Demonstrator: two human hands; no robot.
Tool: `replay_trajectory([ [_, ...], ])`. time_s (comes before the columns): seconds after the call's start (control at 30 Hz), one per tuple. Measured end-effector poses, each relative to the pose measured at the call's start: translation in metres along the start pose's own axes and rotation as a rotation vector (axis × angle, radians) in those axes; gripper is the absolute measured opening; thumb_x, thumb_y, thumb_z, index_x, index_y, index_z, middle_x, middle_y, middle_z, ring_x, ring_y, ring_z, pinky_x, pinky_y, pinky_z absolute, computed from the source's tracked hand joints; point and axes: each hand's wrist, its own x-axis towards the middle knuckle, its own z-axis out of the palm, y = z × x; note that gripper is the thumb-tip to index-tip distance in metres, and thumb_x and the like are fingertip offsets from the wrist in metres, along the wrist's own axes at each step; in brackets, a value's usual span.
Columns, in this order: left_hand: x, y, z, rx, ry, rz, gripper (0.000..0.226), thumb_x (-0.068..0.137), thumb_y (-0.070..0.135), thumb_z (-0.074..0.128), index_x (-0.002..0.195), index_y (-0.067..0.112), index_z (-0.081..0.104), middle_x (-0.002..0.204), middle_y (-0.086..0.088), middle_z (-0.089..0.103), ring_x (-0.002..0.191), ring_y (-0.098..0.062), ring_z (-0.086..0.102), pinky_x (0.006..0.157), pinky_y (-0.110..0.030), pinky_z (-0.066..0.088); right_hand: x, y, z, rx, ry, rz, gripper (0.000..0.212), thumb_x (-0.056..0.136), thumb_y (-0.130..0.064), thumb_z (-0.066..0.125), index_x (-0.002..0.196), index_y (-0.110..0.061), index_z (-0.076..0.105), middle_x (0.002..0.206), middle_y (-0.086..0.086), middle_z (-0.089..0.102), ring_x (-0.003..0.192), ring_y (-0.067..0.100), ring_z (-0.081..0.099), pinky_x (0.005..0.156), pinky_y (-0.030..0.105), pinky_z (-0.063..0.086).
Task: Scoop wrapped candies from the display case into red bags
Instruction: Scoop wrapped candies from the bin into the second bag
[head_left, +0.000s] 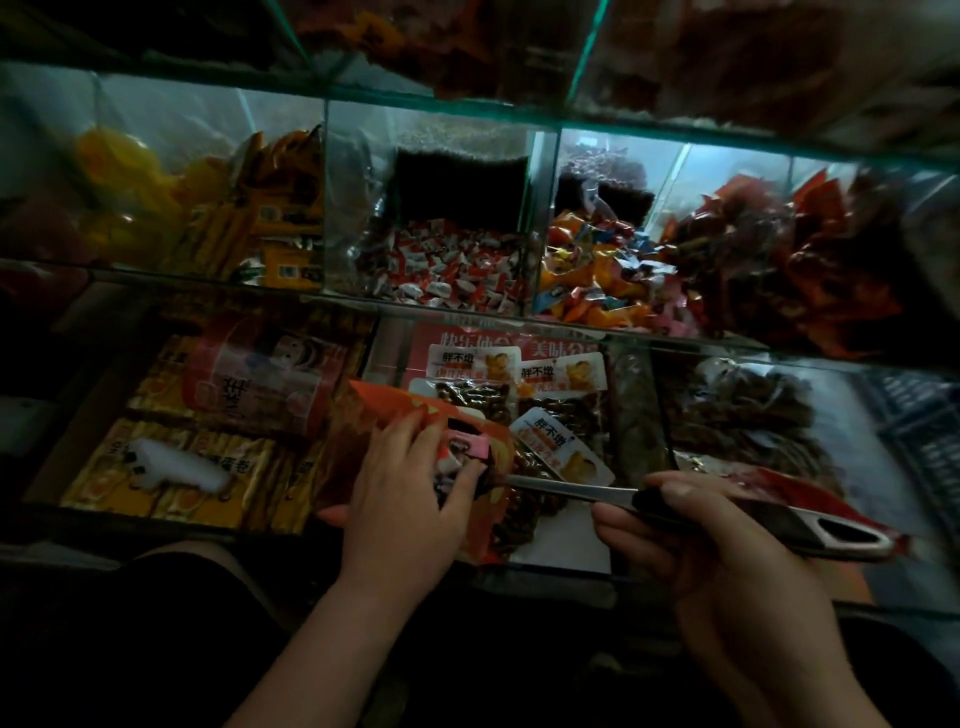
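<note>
Right grip: the right hand (727, 561) is closed round the black handle of a long metal scoop (571, 491), thumb laid along the top. The grip is full and holds the tool.

Left grip: the left hand (410, 493) pinches the mouth of a crinkled, glossy red bag (374, 410), with the fingers curled over its upper edge and the opening turned toward the scoop.

The scoop's shaft runs leftward from the right hand. Its bowl end is hidden behind the left fingers at the bag mouth. A pink wrapped candy (470, 446) and other wrappers show at the opening, touching those fingers. A red sheet (779, 486) lies just beyond the right hand; whether it is a spare bag cannot be told.

Beyond the hands stands the glass display case (467, 306). In its upper row the middle compartment holds red-and-white wrapped candies (441, 265), and mixed bright wrapped candies (597, 275) fill the compartment to the right. Labelled snack packets (566, 374) lie in the lower row, directly behind the bag.

Assessment: the step in hand appears to be emptying a scoopful into the bag. The next move calls for tipping the bowl fully and drawing it out without dragging candies over the lip. The scoop then needs to go up and forward to a candy compartment.
</note>
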Motion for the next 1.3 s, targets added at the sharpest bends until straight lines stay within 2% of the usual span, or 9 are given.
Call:
replay_trajectory([
  [0.13,-0.001,0.014,0.007,0.041,0.103,0.117,0.064,0.097,0.062,0.039,0.134,0.016,0.064,0.137,0.003,0.055,0.130,-0.012,0.045,0.107,-0.030,0.037,-0.008,-0.012,-0.006,0.014,-0.021,-0.019,0.020,0.096,0.005,0.050,0.083,0.002,0.065,0.067,0.016,0.073,0.067,0.043,0.076,0.050,0.032,0.061],
  [0.33,0.024,0.064,0.001,0.007,0.160,0.271,0.057,0.099,0.056,0.044,0.131,0.014,0.067,0.138,0.000,0.057,0.132,-0.016,0.046,0.110,-0.040,0.042,-0.013,-0.054,-0.022,0.126,0.005,-0.117,0.024,0.098,0.001,0.044,0.080,-0.002,0.060,0.057,0.009,0.069,0.059,0.036,0.076,0.046,0.027,0.058],
  [0.5,0.066,0.128,-0.003,-0.018,0.121,0.415,0.057,0.102,0.058,0.043,0.135,0.016,0.064,0.143,-0.003,0.053,0.138,-0.021,0.043,0.115,-0.048,0.038,-0.007,-0.098,-0.034,0.172,0.027,-0.258,0.043,0.099,-0.007,0.044,0.066,-0.013,0.071,0.062,0.003,0.071,0.068,0.030,0.079,0.056,0.027,0.062],
  [0.7,0.140,0.170,0.010,0.039,0.044,0.521,0.056,0.105,0.053,0.043,0.148,0.019,0.050,0.157,-0.003,0.041,0.147,-0.023,0.032,0.122,-0.045,0.025,0.016,-0.116,-0.019,0.179,0.033,-0.445,0.020,0.103,-0.005,0.044,0.089,-0.009,0.057,0.060,-0.003,0.072,0.072,0.026,0.079,0.061,0.026,0.062],
  [0.83,0.164,0.165,0.021,-0.024,-0.022,0.407,0.058,0.105,0.050,0.043,0.155,0.020,0.039,0.164,0.000,0.030,0.152,-0.020,0.021,0.120,-0.037,0.016,0.033,-0.097,-0.008,-0.034,0.051,-0.703,0.021,0.101,-0.004,0.053,0.089,-0.016,0.066,0.071,-0.001,0.078,0.076,0.023,0.080,0.063,0.022,0.061],
  [1.0,0.165,0.159,0.028,0.050,-0.180,0.461,0.057,0.106,0.041,0.049,0.156,0.018,0.037,0.161,-0.002,0.038,0.146,-0.022,0.037,0.115,-0.036,0.031,0.059,-0.084,-0.045,-0.777,0.086,-1.166,0.012,0.100,-0.042,0.063,0.102,-0.033,0.070,0.104,-0.016,0.074,0.094,0.010,0.074,0.082,0.029,0.059],
  [1.17,0.170,0.155,0.024,-0.046,-0.199,0.445,0.066,0.102,0.043,0.056,0.159,0.023,0.030,0.164,0.000,0.033,0.148,-0.020,0.034,0.114,-0.033,0.029,0.062,-0.086,-0.053,-0.878,-0.156,-1.270,0.019,0.100,-0.031,0.061,0.113,-0.024,0.072,0.125,-0.020,0.064,0.114,0.006,0.066,0.099,0.016,0.045],
  [1.23,0.168,0.154,0.021,-0.171,-0.168,0.438,0.072,0.101,0.043,0.058,0.161,0.025,0.022,0.167,0.001,0.025,0.151,-0.017,0.027,0.114,-0.030,0.024,0.055,-0.083,-0.046,-0.860,-0.118,-1.236,0.024,0.101,-0.039,0.059,0.108,-0.021,0.074,0.123,-0.013,0.067,0.113,0.004,0.067,0.100,0.016,0.044],
  [1.3,0.164,0.156,0.017,-0.265,-0.133,0.449,0.076,0.101,0.043,0.059,0.162,0.026,0.017,0.168,0.002,0.019,0.153,-0.015,0.019,0.117,-0.029,0.018,0.051,-0.090,-0.037,-0.749,-0.112,-1.053,0.019,0.101,-0.031,0.062,0.102,-0.015,0.073,0.107,-0.001,0.076,0.105,0.006,0.072,0.095,0.018,0.050],
])
